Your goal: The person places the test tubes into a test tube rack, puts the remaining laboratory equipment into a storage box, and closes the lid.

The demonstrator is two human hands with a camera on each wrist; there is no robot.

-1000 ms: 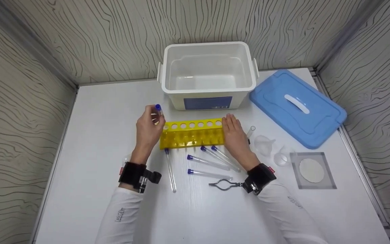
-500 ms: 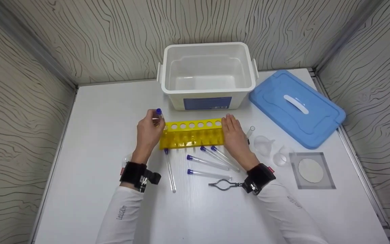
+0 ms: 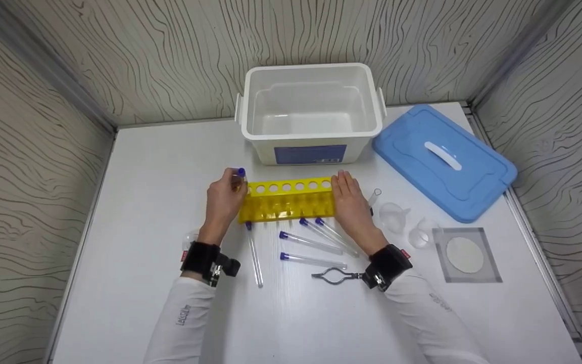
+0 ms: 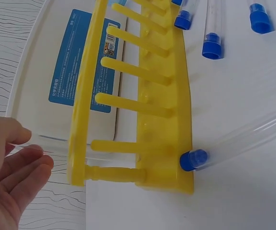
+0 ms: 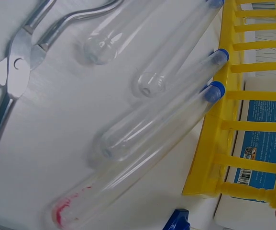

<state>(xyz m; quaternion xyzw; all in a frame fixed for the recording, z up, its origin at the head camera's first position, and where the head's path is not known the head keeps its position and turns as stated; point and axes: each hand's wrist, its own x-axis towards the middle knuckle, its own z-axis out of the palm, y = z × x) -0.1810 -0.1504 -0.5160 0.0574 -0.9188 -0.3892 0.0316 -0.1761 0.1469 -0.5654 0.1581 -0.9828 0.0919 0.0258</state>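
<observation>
A yellow test-tube rack (image 3: 287,199) stands on the white table in front of a white bin. My left hand (image 3: 225,199) pinches a blue-capped test tube (image 3: 241,173) upright at the rack's left end. In the left wrist view the tube's glass (image 4: 56,145) passes through the end hole of the rack (image 4: 166,124), beside my fingers (image 4: 23,167). My right hand (image 3: 351,202) rests with straight fingers against the rack's right end. Several capped tubes (image 3: 311,241) lie loose in front of the rack, also seen as tubes (image 5: 161,120) in the right wrist view.
The open white bin (image 3: 311,134) sits behind the rack, and its blue lid (image 3: 442,159) lies to the right. A metal clamp (image 3: 339,276), an uncapped tube (image 3: 374,196), two clear funnels (image 3: 394,212) and a filter paper on a grey square (image 3: 465,254) lie near my right hand.
My left hand has lowered the capped tube toward the rack's left end, so the cap now sits close to the rack top. The right hand has stayed put.
</observation>
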